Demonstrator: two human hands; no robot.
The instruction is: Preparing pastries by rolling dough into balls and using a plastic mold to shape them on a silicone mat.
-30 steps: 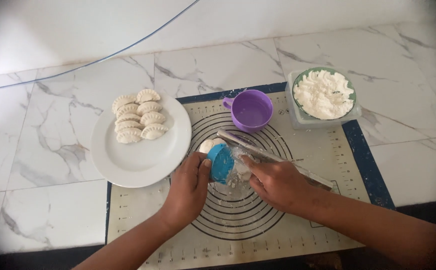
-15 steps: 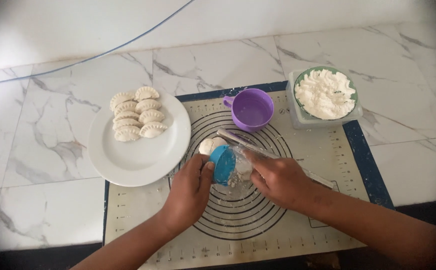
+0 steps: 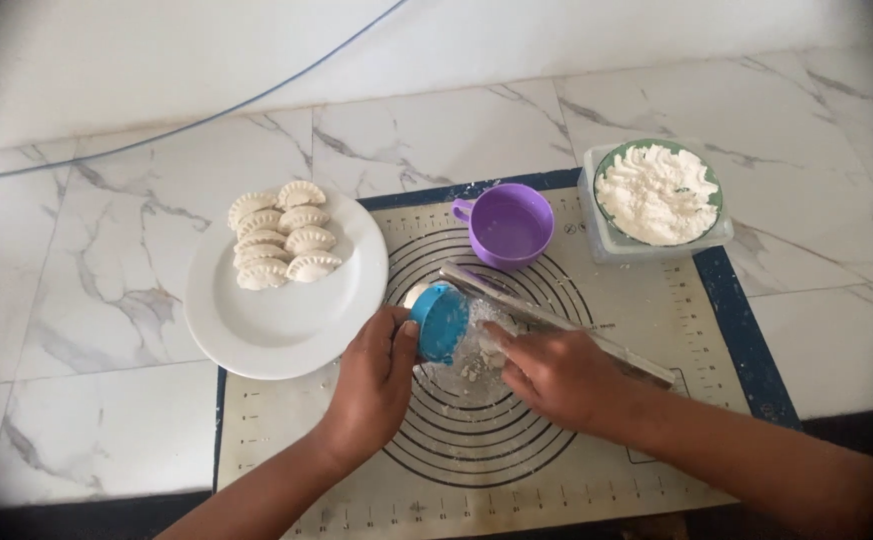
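Two hands meet at the middle of the baking mat [image 3: 657, 330], on its ring markings, where a blue dumpling mould [image 3: 442, 322] stands tilted on edge. Left hand [image 3: 377, 385] curls partly round the mould from the left, thumb and fingers closed on its rim, likely to keep it propped up off the mat. Right hand [image 3: 557, 375] lies just beside it, fingers bent and pressed low over a patch of white dough scraps [image 3: 472, 372]; cannot tell whether it grips anything. Scraps sit right under the mould, so they look like trimmings fallen from it. A small white dough piece [image 3: 415, 296] peeks out behind the mould. Rolling pin [image 3: 557, 325] lies diagonally across the mat, touching the right hand's far side, parked within reach. Purple cup [image 3: 510, 227] stands upright at the mat's top edge, near the work spot. Green bowl of white filling [image 3: 659, 192] sits in a clear tray at the top right corner, out of the way. White plate [image 3: 257, 330] lies left, overlapping the mat edge, with finished crimped dumplings [image 3: 282, 235] stacked at its far side, close to the left hand. Marble table [image 3: 77, 300] carries it all.
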